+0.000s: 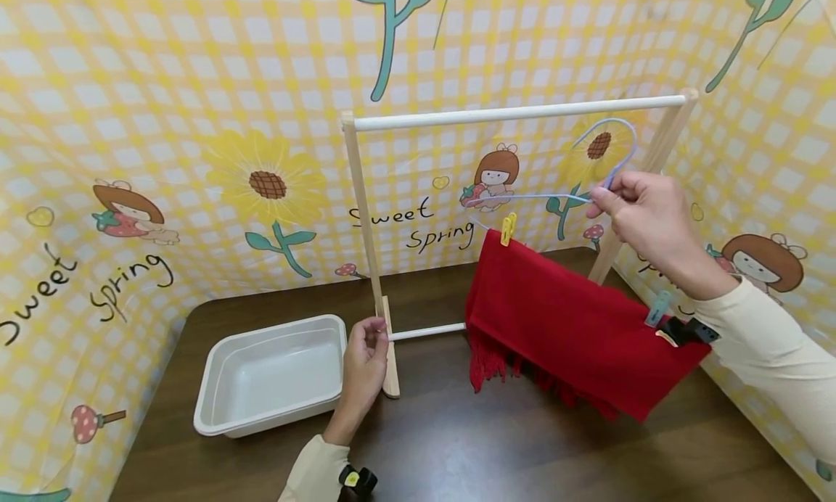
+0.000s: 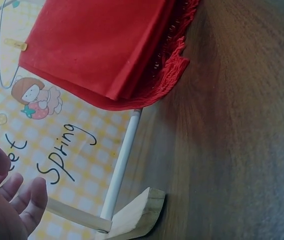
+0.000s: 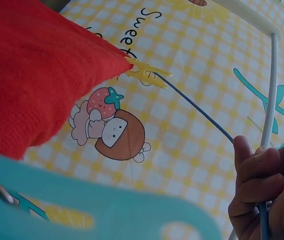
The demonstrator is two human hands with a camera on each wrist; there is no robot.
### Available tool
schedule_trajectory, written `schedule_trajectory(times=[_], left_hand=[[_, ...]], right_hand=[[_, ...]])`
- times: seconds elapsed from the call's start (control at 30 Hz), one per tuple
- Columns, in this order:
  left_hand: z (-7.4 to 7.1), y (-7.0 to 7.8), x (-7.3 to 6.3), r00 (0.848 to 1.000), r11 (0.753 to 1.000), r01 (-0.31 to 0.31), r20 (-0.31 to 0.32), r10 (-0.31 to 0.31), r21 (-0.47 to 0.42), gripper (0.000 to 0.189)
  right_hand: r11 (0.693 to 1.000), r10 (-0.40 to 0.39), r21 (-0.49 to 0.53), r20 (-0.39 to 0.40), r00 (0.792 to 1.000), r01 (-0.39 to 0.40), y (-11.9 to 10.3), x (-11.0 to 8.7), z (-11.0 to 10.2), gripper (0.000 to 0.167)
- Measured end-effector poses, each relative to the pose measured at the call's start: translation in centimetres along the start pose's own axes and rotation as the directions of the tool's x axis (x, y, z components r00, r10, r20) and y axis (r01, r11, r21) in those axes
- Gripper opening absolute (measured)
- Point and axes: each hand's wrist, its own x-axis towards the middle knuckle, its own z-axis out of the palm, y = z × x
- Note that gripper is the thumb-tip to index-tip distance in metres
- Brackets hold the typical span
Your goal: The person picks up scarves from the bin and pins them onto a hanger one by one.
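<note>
My right hand pinches a light-blue wire clothes hanger at the base of its hook, in front of the drying rack's right side. Over the hanger hangs a folded red scarf with a fringed edge, tilted down to the right. A yellow clothespin clips its left end, and a teal clothespin its right; this one looms large in the right wrist view. The hanger's hook is apart from the rack's top bar. My left hand is beside the rack's left upright, fingers loosely bent, holding nothing.
The wooden drying rack has a white top bar and a white lower bar. An off-white plastic basin stands left of it on the brown table. Yellow checked cloth surrounds the table.
</note>
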Motion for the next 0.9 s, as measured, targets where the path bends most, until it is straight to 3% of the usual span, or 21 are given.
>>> schedule_trajectory(times=[0.3, 0.6, 0.73, 0.9], left_hand=[[0.2, -0.2, 0.5, 1.000, 1.000, -0.024, -0.014, 0.024, -0.002, 0.025], [0.0, 0.2, 1.4, 0.994, 0.998, -0.058, -0.096, 0.056, -0.012, 0.028], [-0.3, 0.5, 2.2, 0.987, 0.997, -0.072, -0.145, 0.069, -0.018, 0.029], [-0.5, 1.0, 2.9, 0.984, 0.996, -0.079, -0.162, 0.072, -0.038, 0.029]], right_hand=[[1.000, -0.009, 0.019, -0.024, 1.000, 0.009, -0.2, 0.2, -0.3, 0.026], [0.996, 0.019, 0.087, -0.026, 0.999, -0.016, -0.2, 0.3, -0.5, 0.025], [0.997, 0.020, 0.080, -0.027, 0.999, -0.018, -0.3, 0.4, -0.7, 0.025], [0.998, 0.030, 0.050, -0.017, 0.999, -0.029, -0.5, 0.4, -0.8, 0.027]])
